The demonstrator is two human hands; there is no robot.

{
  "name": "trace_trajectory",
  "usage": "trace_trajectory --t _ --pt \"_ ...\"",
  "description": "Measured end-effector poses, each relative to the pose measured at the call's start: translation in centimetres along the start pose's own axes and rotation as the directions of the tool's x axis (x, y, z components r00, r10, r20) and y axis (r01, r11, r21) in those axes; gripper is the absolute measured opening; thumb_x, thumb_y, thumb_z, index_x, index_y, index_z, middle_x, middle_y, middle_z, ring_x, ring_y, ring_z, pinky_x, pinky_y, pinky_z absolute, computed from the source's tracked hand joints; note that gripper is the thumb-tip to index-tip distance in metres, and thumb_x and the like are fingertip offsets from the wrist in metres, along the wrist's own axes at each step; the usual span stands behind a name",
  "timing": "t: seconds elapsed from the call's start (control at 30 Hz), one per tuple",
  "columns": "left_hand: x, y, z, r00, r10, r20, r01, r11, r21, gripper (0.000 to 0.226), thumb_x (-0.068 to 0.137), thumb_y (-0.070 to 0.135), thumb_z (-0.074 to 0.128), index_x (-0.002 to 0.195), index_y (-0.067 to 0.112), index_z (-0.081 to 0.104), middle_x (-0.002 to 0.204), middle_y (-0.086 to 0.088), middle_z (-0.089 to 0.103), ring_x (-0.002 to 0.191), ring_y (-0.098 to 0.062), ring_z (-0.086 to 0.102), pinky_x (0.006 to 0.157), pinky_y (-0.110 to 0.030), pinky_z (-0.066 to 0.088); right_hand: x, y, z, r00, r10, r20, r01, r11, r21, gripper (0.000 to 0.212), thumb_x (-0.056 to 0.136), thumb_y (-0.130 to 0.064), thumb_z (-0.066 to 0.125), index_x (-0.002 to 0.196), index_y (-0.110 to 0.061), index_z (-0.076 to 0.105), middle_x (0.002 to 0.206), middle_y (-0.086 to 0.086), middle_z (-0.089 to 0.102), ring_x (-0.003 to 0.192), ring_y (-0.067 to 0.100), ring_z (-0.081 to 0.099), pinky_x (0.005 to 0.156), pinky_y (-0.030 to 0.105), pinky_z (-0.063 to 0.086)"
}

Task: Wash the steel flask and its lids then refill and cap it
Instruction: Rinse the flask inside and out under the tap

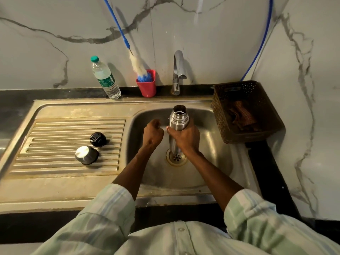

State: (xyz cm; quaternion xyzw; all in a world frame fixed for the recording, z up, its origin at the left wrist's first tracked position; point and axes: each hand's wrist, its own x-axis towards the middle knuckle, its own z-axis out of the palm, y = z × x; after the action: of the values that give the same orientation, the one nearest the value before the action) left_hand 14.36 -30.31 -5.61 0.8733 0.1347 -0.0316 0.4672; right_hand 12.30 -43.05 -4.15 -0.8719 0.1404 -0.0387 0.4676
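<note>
The steel flask (178, 119) stands upright over the sink basin (215, 144), its mouth open and uncapped. My right hand (185, 138) grips its body around the middle. My left hand (153, 133) hovers just left of the flask with its fingers curled, holding nothing. On the ribbed drainboard (55, 144) to the left lie the black inner lid (97, 139) and the steel cup lid (86, 155), side by side and apart from both hands.
The tap (178, 70) rises behind the basin. A red cup (147, 85) holds a bottle brush (138, 65). A plastic water bottle (105, 79) stands at the back left. A brown basket (244, 111) with a cloth sits right of the sink.
</note>
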Motion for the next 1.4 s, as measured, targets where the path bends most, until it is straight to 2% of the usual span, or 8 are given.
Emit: trace_trajectory --t 0.1,0.4,0.5,0.6,0.73,1.07,1.13,1.4 --pt "-0.2 0.1 0.2 0.999 -0.013 0.04 0.013 1.0 0.015 0.047 0.088 -0.007 0.047 0.131 0.006 0.06 0.129 -0.012 0.064 0.122 -0.025 0.058 0.103 -0.035 0.047 0.3 0.5 0.1 0.994 0.074 0.082 -0.063 0.989 -0.132 0.067 0.064 -0.045 0.086 0.12 -0.019 0.059 0.109 0.003 0.07 0.097 0.022 0.066 0.08 0.03 0.051" --pt "0.3 0.5 0.4 0.999 0.0 0.035 -0.001 1.0 0.025 0.045 0.09 -0.007 0.048 0.13 0.007 0.061 0.13 -0.011 0.064 0.123 -0.024 0.057 0.1 -0.03 0.043 0.4 0.4 -0.2 0.999 0.044 -0.012 -0.044 0.999 0.017 0.068 0.065 -0.043 0.085 0.121 -0.018 0.057 0.108 -0.001 0.069 0.094 0.018 0.065 0.08 0.03 0.05" --pt "0.1 0.4 0.7 0.999 -0.03 0.044 0.029 0.999 0.019 0.046 0.09 -0.006 0.048 0.132 0.008 0.06 0.131 -0.01 0.063 0.123 -0.023 0.057 0.094 -0.026 0.045 0.7 0.7 -0.6 0.991 0.094 0.098 -0.085 0.992 -0.097 0.059 0.066 -0.042 0.085 0.115 -0.02 0.061 0.105 0.0 0.07 0.09 0.018 0.065 0.076 0.028 0.049" --pt "0.4 0.1 0.9 0.999 -0.023 0.049 0.022 1.0 0.011 0.049 0.089 -0.008 0.047 0.133 0.008 0.059 0.133 -0.01 0.062 0.125 -0.024 0.057 0.102 -0.032 0.045 0.6 0.8 -0.5 0.999 0.05 0.005 -0.05 0.999 0.012 0.063 0.064 -0.05 0.082 0.116 -0.02 0.06 0.101 -0.003 0.07 0.088 0.016 0.066 0.076 0.029 0.052" --pt "-0.1 -0.1 1.2 0.997 -0.032 0.077 0.029 0.999 0.04 0.049 0.089 -0.007 0.047 0.133 0.007 0.059 0.133 -0.01 0.062 0.125 -0.024 0.056 0.103 -0.029 0.041 0.9 1.2 -0.6 0.989 0.137 0.054 -0.133 0.989 -0.066 0.055 0.066 -0.051 0.081 0.109 -0.021 0.064 0.099 -0.002 0.07 0.086 0.017 0.066 0.076 0.029 0.052" --pt "1.0 -0.2 1.5 0.996 -0.02 0.085 0.019 1.0 0.015 0.039 0.09 -0.001 0.052 0.126 0.01 0.064 0.126 -0.008 0.066 0.119 -0.022 0.06 0.104 -0.038 0.048 0.9 0.5 -0.3 1.0 0.002 -0.016 -0.002 1.0 0.016 0.069 0.064 -0.048 0.083 0.121 -0.02 0.056 0.107 -0.003 0.068 0.094 0.015 0.064 0.082 0.032 0.052" --pt "1.0 -0.2 1.6 0.995 -0.03 0.097 0.03 1.0 0.004 0.041 0.09 -0.002 0.052 0.127 0.01 0.063 0.126 -0.008 0.066 0.119 -0.022 0.059 0.103 -0.035 0.047 1.1 0.7 -0.1 0.999 0.037 0.036 -0.034 0.997 -0.071 0.069 0.063 -0.048 0.084 0.12 -0.02 0.058 0.107 0.0 0.07 0.096 0.019 0.066 0.083 0.034 0.054" --pt "0.8 -0.9 1.6 0.993 -0.043 0.111 0.044 0.999 -0.007 0.048 0.09 -0.007 0.046 0.133 0.011 0.06 0.13 -0.008 0.063 0.122 -0.022 0.057 0.107 -0.037 0.046 1.3 1.2 -0.2 0.997 0.083 -0.004 -0.083 0.996 -0.04 0.061 0.063 -0.053 0.08 0.112 -0.021 0.062 0.1 -0.003 0.07 0.088 0.017 0.066 0.077 0.03 0.053"
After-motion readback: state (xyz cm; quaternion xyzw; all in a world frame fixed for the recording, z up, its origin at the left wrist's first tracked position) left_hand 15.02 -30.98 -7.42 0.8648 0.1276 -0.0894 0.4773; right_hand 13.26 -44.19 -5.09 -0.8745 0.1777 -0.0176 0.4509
